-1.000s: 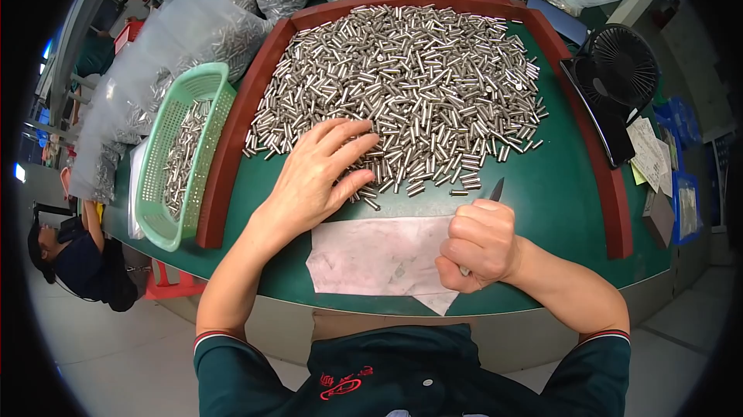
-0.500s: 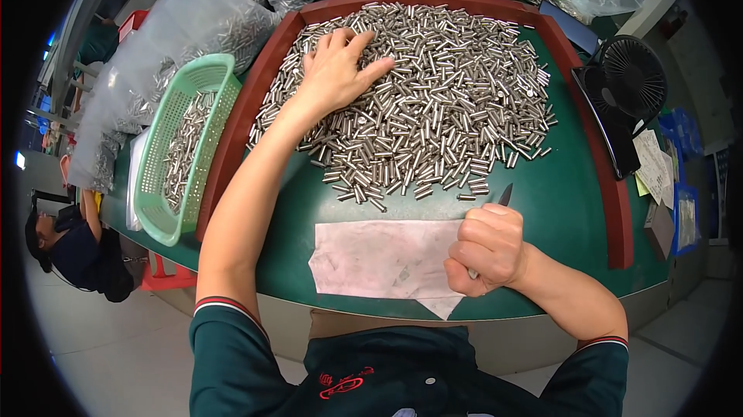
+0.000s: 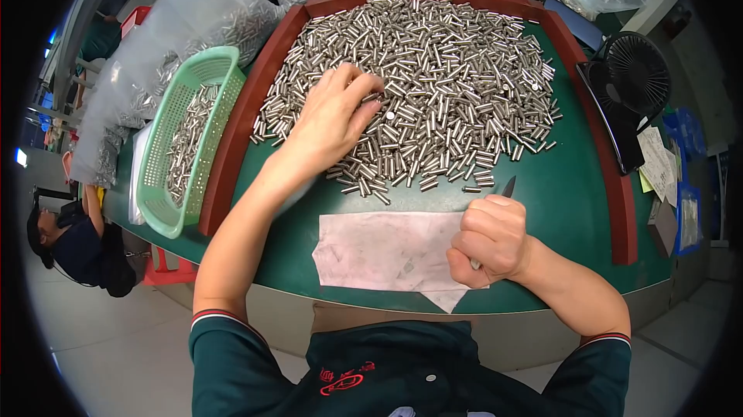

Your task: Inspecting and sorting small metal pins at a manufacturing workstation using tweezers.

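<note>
Steel pins (image 3: 433, 84): left hand (image 3: 333, 119), back from twelve o'clock, fingers curled, perhaps gathering; right hand (image 3: 491, 239) fisted round blade (image 3: 507, 187).

Wearer's kit, head view: dark teal short-sleeve polo shirt (image 3: 402, 374). Sleeve cuffs have contrast trim, thin red and white stripes at the hem, visible on both the left cuff (image 3: 224, 316) and right cuff (image 3: 607, 337). Small red embroidered emblem (image 3: 344, 380) on the chest, left of the placket. One round pale button (image 3: 426, 377) on the placket, collar edge just visible at the bottom. Forearms bare from the cuffs down. Left hand (image 3: 333, 119) and right hand (image 3: 491, 239) both bare: no gloves, rings, watch or wristbands visible.
</note>
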Action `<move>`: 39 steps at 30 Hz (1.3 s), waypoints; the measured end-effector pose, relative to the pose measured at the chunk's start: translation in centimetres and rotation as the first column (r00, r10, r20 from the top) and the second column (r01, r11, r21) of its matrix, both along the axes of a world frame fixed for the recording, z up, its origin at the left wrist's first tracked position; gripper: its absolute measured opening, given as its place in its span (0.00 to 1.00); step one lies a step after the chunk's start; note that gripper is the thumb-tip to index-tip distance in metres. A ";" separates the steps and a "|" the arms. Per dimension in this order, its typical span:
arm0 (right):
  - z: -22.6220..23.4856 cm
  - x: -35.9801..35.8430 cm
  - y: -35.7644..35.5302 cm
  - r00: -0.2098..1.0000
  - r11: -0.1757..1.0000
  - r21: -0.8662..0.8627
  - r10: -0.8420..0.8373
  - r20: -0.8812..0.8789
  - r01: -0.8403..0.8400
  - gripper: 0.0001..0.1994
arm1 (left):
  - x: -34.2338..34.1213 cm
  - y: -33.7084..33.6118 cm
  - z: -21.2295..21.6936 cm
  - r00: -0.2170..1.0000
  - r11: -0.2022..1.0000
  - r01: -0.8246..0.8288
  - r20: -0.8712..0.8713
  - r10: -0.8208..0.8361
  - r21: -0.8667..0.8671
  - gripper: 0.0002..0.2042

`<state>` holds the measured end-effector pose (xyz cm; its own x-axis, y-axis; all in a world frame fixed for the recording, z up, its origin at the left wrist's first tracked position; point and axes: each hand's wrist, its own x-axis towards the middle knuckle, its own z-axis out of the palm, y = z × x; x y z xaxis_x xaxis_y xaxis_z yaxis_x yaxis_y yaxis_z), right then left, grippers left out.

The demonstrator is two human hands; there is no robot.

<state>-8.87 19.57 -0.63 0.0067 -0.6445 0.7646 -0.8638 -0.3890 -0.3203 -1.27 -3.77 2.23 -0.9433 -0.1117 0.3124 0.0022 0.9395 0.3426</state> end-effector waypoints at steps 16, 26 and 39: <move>-0.2 0.0 -0.1 1.000 1.000 0.005 -0.015 0.000 0.015 0.12 | -4.1 -5.8 2.2 0.996 0.978 -0.042 0.081 0.026 0.207 0.09; 0.1 -0.3 0.0 1.000 1.000 0.021 -0.021 0.004 0.021 0.12 | -13.3 -6.4 -1.9 0.972 0.971 -0.218 0.072 0.225 -0.097 0.44; 0.0 -0.3 0.3 0.999 0.998 0.050 -0.040 0.013 0.040 0.12 | -5.0 0.4 1.7 0.967 0.991 0.134 0.216 -0.137 0.031 0.10</move>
<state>-9.17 19.84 -0.66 -0.0304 -0.6809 0.7318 -0.8737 -0.3376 -0.3504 -6.30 -3.37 3.89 -0.9950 0.0184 0.0981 0.0531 0.9299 0.3641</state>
